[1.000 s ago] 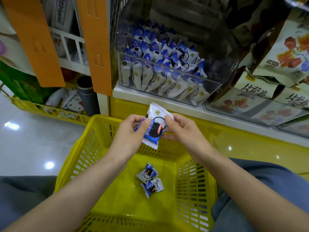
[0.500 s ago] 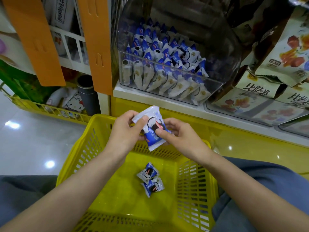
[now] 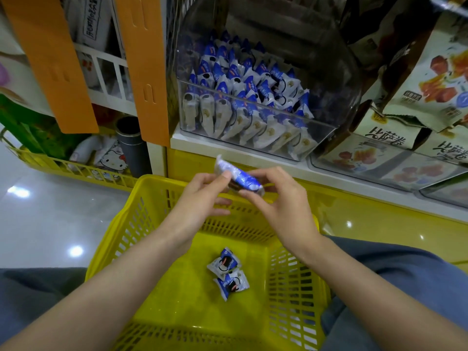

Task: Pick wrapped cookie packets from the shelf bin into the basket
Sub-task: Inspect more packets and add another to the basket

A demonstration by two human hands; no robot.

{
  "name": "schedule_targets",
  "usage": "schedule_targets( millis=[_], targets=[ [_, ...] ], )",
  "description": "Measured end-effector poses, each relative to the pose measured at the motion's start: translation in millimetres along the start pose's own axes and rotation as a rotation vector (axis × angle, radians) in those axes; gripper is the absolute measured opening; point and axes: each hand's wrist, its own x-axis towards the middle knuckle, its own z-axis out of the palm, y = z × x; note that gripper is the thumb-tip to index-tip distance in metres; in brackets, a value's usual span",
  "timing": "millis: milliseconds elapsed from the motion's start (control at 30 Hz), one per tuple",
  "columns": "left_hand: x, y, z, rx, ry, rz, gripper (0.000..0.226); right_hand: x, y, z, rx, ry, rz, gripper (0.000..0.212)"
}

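A blue and white wrapped cookie packet is held above the far rim of the yellow basket. My left hand pinches its left end and my right hand pinches its right end. The packet lies tilted, nearly edge-on. Two more cookie packets lie on the basket floor. On the shelf above stands a clear plastic bin filled with several rows of the same packets.
Bags of other snacks stack to the right of the bin. Orange shelf dividers hang at the left. A low yellow wire rack with toys and a grey tube stands on the glossy floor at left.
Both hands have turned the packet from face-on to nearly flat and edge-on, still over the basket's far rim. The two packets in the basket have not moved.
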Motion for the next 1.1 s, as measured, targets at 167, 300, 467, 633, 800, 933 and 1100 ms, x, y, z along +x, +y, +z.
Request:
schedule_targets(
  millis=[167, 300, 467, 633, 800, 933, 1100],
  targets=[
    [-1, 1, -1, -0.133, 0.035, 0.036, 0.019, -10, -4, 11, -0.072, -0.237, -0.225, 0.046],
    [3, 1, -6, -0.085, 0.036, 0.045, 0.024, -4, -8, 13, 0.187, -0.162, 0.076, 0.041],
    [3, -1, -4, -0.033, -0.006, 0.108, 0.025, 5, -4, 7, 0.644, -0.327, 0.530, 0.024],
    [6, -2, -3, 0.254, 0.098, 0.324, 0.029, 4, -5, 9, 0.761, -0.357, 0.604, 0.014],
    [6, -2, 0, 0.179, 0.020, 0.257, 0.043, 11, -5, 5, 0.735, -0.241, 0.637, 0.021],
    [4, 2, -11, 0.629, -0.054, 0.561, 0.073, 18, -3, -5, 0.601, -0.325, 0.624, 0.018],
    [-1, 7, -14, 0.737, -0.215, 0.595, 0.041, 17, -1, -12, 0.644, -0.445, 0.627, 0.027]
  ],
)
